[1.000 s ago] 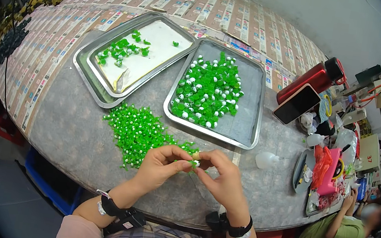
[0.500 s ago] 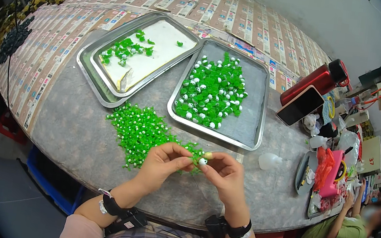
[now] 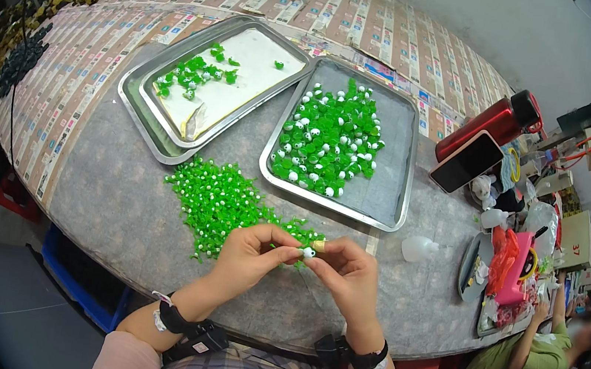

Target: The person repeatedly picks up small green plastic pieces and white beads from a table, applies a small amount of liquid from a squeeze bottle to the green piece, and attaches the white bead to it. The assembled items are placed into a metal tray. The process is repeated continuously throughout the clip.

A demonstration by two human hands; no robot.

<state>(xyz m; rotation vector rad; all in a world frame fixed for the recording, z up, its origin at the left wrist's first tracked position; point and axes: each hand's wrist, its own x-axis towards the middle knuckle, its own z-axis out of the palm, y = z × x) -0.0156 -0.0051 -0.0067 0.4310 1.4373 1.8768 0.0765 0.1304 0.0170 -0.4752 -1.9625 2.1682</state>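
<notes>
Close in front of me, my left hand (image 3: 249,254) and my right hand (image 3: 349,272) meet fingertip to fingertip. The right thumb and forefinger pinch a small white ball (image 3: 309,252) with dark spots; a yellow cover wraps that forefinger's tip. My left thumb and forefinger are closed at the ball's left side on a tiny green plastic piece, mostly hidden by the fingers. Just beyond my left hand spreads a heap of small green pieces with white parts (image 3: 211,199). Farther off, a metal tray (image 3: 391,175) holds many green pieces with white balls.
At far left, stacked metal trays (image 3: 246,107) carry a few green-and-white pieces. To the right are a red bottle (image 3: 473,127), a phone (image 3: 467,162), a small translucent bottle (image 3: 417,249) and a pink container (image 3: 518,270). A person in green (image 3: 522,364) sits at the right.
The fingertips of both hands have drawn closer together, and the white ball has shifted slightly left, against the left fingertips. The trays and heap look the same.
</notes>
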